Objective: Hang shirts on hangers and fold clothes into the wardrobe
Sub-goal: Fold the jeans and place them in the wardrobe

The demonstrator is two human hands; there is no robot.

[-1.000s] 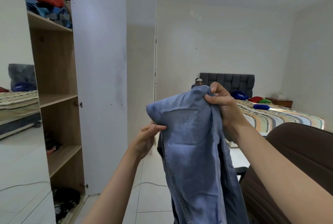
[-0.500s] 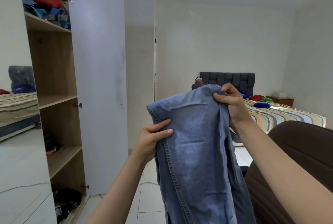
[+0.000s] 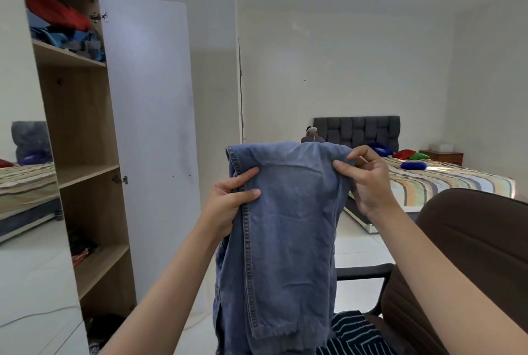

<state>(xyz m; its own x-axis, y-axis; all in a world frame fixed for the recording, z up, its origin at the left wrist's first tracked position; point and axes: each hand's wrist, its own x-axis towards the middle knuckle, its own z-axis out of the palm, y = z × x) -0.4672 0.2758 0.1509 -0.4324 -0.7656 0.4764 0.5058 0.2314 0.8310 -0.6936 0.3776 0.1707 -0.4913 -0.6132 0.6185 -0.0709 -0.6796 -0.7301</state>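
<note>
Right of the open wardrobe (image 3: 85, 172), both hands, left hand (image 3: 228, 200) and right hand (image 3: 368, 183), pinch the hanging denim jeans (image 3: 285, 226) by their folded top; loose pinches could let the fold slip apart.

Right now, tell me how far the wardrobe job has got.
Done: clothes already fill the wardrobe's top shelf. In hand: the left hand and right hand hold blue jeans up, unfolded. Left: folding and shelving them; a striped garment waits below.

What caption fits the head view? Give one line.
Both hands, left and right, hold folded blue jeans beside the open wardrobe.
</note>
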